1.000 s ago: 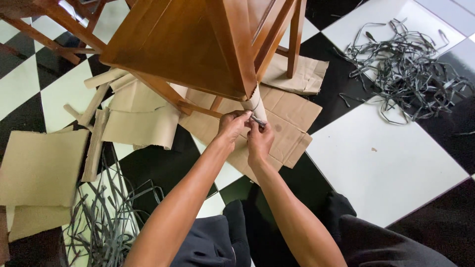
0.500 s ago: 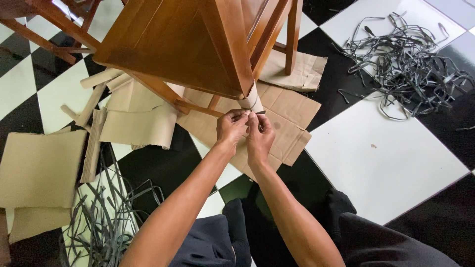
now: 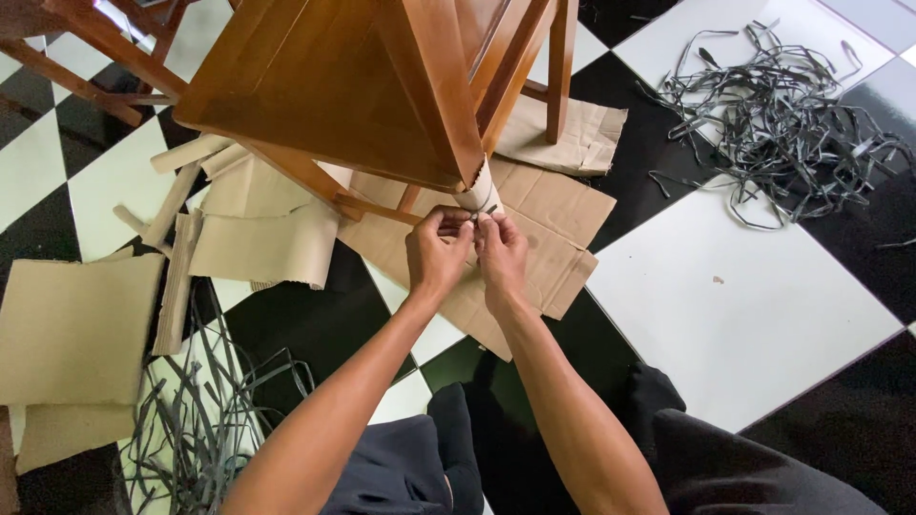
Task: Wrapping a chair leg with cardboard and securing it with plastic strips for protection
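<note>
Both hands meet at the foot of the chair leg: the left hand and right hand pinch a dark strap against the pale paper wrap, fingers curled tight. The strap could slip loose if either pinch eases (the wrap looks smooth). Beneath the hands lies flattened cardboard; far right, a heap of cut straps.
</note>
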